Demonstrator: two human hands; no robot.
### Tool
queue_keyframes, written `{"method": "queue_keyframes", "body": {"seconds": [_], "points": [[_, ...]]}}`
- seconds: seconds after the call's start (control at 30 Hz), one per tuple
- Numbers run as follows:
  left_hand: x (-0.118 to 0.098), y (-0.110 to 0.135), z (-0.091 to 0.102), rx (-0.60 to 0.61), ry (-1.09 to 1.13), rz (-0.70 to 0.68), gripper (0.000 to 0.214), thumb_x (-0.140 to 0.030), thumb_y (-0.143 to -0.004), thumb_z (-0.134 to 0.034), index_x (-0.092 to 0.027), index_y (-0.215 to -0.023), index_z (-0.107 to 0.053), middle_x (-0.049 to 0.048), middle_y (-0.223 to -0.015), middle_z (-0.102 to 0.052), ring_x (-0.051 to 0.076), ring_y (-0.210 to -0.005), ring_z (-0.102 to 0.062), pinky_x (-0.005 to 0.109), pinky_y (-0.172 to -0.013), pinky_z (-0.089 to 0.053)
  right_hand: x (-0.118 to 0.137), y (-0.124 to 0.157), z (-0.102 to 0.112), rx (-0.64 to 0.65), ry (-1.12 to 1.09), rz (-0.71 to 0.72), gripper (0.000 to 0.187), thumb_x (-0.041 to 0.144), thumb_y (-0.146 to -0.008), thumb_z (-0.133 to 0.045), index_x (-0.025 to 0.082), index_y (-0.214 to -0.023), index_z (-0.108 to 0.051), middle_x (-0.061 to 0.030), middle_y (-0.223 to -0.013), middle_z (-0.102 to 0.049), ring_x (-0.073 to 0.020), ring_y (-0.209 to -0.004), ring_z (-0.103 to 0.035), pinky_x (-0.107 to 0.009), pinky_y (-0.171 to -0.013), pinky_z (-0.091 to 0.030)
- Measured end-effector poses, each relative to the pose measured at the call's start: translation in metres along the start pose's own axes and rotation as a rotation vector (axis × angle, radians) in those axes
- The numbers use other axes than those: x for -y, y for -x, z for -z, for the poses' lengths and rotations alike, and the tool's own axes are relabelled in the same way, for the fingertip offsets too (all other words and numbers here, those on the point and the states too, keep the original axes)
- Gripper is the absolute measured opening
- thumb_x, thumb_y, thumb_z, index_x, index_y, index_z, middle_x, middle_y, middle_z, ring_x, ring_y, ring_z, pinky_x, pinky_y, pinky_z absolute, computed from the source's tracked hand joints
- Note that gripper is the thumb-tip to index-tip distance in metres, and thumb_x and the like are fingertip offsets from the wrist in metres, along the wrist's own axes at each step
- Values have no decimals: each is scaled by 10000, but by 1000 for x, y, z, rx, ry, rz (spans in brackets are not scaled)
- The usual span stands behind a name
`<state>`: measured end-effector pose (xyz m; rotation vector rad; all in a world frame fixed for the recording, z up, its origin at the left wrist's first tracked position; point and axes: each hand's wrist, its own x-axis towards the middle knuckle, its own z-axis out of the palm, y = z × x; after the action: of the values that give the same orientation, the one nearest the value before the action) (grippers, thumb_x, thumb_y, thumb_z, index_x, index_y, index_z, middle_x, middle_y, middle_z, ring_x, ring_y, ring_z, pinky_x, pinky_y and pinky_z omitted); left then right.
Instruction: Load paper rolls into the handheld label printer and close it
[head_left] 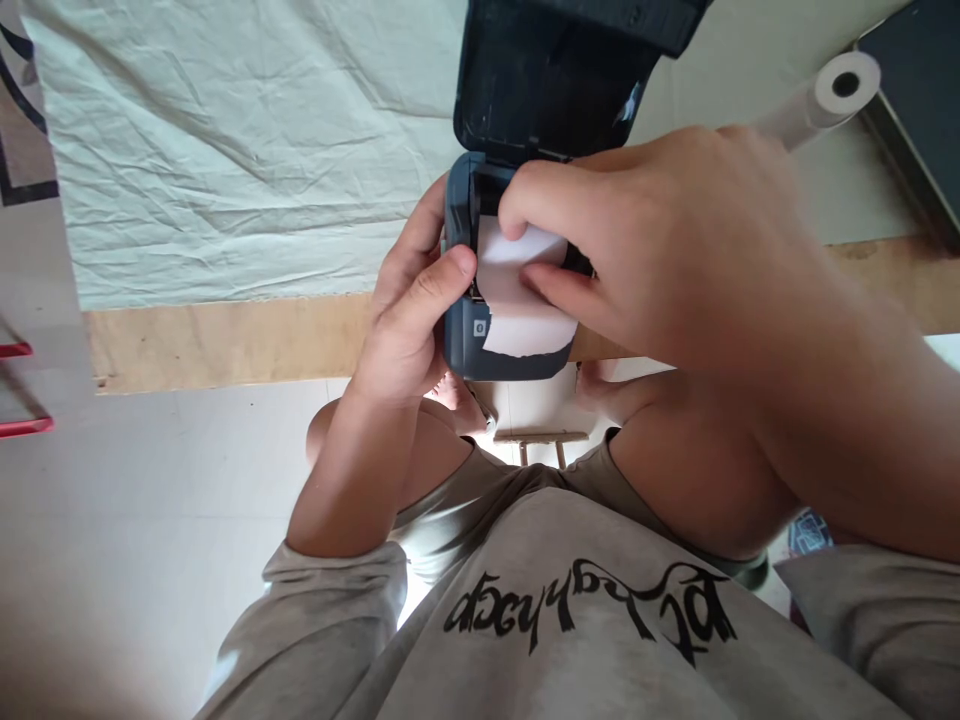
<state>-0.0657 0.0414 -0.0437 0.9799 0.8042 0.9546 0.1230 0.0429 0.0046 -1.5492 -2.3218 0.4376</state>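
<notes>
A small dark blue-grey receipt printer (465,345) lies at the table's front edge, its black lid (551,85) swung up and away from me. Wrapped round the printer's left side is my left hand (412,285), thumb on the inner rim. White paper (525,320) from a roll sits in the printer's bay, and its torn end hangs over the front. My right hand (660,235) reaches in from the right, with the index finger and thumb curled onto the paper. The other fingers of that hand are hidden.
Another white paper roll (847,85) stands at the upper right, beside a dark flat tray-like object (922,100). A pale wrinkled cloth (247,150) covers the table, leaving a bare wooden edge (225,345) along the front. Red-edged items (26,427) show at far left.
</notes>
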Motion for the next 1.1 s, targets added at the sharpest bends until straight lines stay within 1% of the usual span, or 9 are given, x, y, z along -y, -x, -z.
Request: {"method": "queue_keyframes", "body": {"seconds": [0.17,0.27,0.37,0.47,0.6,0.73,0.87,1.0,1.1], "points": [[-1,2,-1,-15,-18,4,431,-545,-793,-727,-348,-1174,-688,55,-1201,-750,385,-1521,-432,491,-1185,-451,-1,6,12,-23,9,39,349,347,-772,-623,306,-1117,-589,43,-827,-643,-130,-670,-578,-344,-752,-527],[5,2,-5,-70,18,-58,378,-554,-888,-611,-315,-1175,-670,36,-1208,-711,342,-1458,-506,491,-1202,-435,-1,16,24,-72,-419,96,392,400,-766,-698,291,-1119,-566,53,-990,-665,-81,-616,-548,-293,-622,-498],[10,2,-7,-51,37,-84,345,-510,-951,-546,-272,-1178,-652,35,-1175,-681,305,-1362,-588,470,-1169,-461,-9,19,22,-280,-903,-108,357,529,-796,-671,266,-1013,-566,23,-923,-619,-98,-655,-562,-245,-478,-405],[11,2,-7,-26,41,-80,347,-505,-956,-529,-285,-1202,-637,34,-1203,-682,304,-1325,-616,473,-1123,-493,-29,15,4,-345,-1037,-176,374,532,-712,-724,233,-904,-606,20,-764,-555,-116,-553,-552,-257,-386,-347],[9,1,-7,-9,30,-93,345,-503,-950,-527,-289,-1197,-642,31,-1236,-691,296,-1377,-579,493,-1180,-456,-52,15,-15,-420,-735,49,314,466,-742,-769,240,-810,-562,25,-652,-530,-111,-515,-508,-290,-461,-364],[8,0,-7,-1,25,-98,373,-482,-971,-509,-230,-1212,-644,59,-1235,-683,290,-1365,-584,518,-1244,-384,-58,21,-15,-375,-503,83,326,488,-746,-790,247,-829,-587,-17,-788,-647,-156,-714,-582,-343,-717,-481],[11,-1,-5,-21,30,-105,362,-535,-917,-583,-300,-1178,-669,34,-1230,-692,297,-1404,-557,474,-1243,-401,-70,23,-22,-325,-236,48,393,412,-717,-811,273,-1020,-604,-39,-1028,-718,-188,-825,-649,-345,-725,-517],[14,0,-4,-25,32,-118,376,-518,-937,-555,-283,-1212,-657,20,-1230,-683,293,-1395,-567,495,-1254,-393,-78,30,-24,-325,-231,126,664,365,-646,-872,320,-1246,-591,-38,-1053,-732,-230,-874,-700,-370,-730,-545],[13,0,-6,-39,48,-95,380,-551,-919,-574,-289,-1178,-666,28,-1182,-699,315,-1386,-577,507,-1201,-442,-84,41,-10,-505,-429,89,618,389,-667,-863,318,-1248,-663,-45,-1191,-685,-260,-1086,-667,-402,-908,-549]]}}
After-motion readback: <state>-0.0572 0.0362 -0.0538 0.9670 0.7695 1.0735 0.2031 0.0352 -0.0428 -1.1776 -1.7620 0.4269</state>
